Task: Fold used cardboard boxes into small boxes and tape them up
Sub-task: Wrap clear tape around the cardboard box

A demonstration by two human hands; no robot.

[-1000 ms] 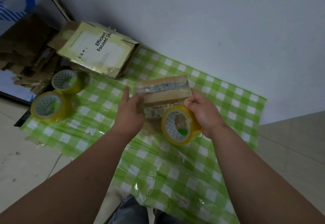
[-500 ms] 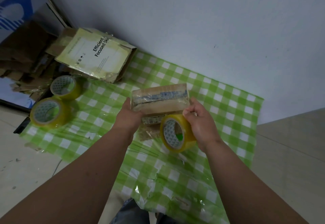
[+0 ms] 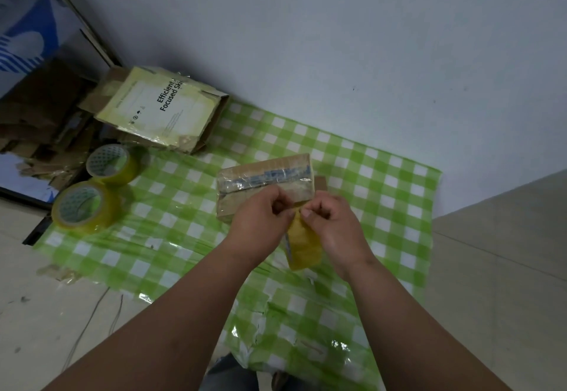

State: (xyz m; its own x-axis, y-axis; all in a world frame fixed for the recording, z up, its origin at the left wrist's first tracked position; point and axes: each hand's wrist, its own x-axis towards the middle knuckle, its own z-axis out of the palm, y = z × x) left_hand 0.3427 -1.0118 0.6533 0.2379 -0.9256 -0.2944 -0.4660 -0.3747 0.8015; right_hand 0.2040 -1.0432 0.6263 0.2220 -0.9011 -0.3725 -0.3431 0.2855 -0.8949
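- We hold the roll of tape [image 3: 303, 246] in our right hand [image 3: 336, 226]; the fingers are curled around its upper edge, so this grip is closed on the roll.
- Our left hand [image 3: 260, 221] pinches at the top of the same roll, thumb and finger pressed together, probably on the loose end of the tape; the end itself is too small to see.
- The small box [image 3: 265, 183] lies just beyond the two grips, on the green checked cloth [image 3: 383, 194]; whether the knuckles touch it we cannot tell.
- Its long axis runs left to right across our view, and shiny tape already covers its top.
- Both hands are about equally near to it; the left one is in front of its near face.
- The roll stands on edge and hangs down toward us, so in our judgement the next pull must go away from us, over the box.
- Both forearms reach forward and meet at the roll.
- Far to the left of the grips lie two spare rolls [image 3: 92, 194] and a flat printed carton [image 3: 159, 111].
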